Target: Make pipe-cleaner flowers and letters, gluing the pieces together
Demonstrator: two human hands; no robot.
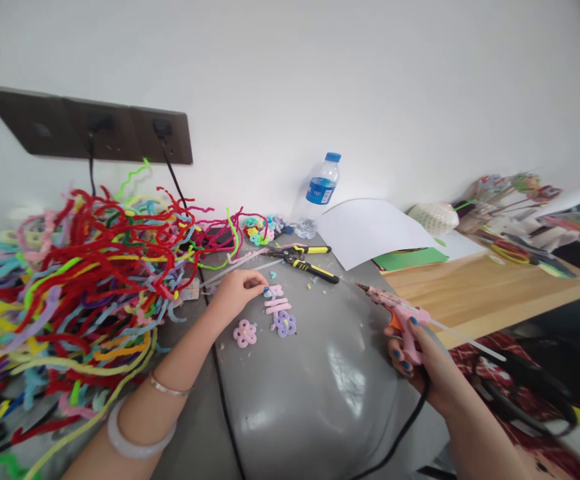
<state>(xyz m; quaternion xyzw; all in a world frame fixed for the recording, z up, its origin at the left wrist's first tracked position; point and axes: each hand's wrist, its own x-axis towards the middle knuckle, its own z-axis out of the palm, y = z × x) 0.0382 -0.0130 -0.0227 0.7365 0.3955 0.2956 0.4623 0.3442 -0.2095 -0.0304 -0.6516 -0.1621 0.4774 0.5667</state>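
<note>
My right hand (413, 350) is wrapped round a pink hot glue gun (400, 313), fingers by its orange trigger. The nozzle points left over the grey table, apart from the flowers, and a clear glue stick (467, 341) juts from the back. My left hand (243, 292) is closed in a pinch at the left end of a short pink pipe-cleaner piece (276, 291). More pink pieces (277, 305) lie just below it. A purple pipe-cleaner flower (285, 324) and a pink pipe-cleaner flower (245, 333) lie nearer to me. Fingertips partly hide the pinched end.
Many coloured pipe cleaners (105, 280) heap on the left. Yellow-and-black pliers (315, 268) lie beyond my hands, before a water bottle (323, 180). White paper (370, 230) and a wooden board (450, 287) are at the right. Black cords (223, 393) cross the table (310, 407).
</note>
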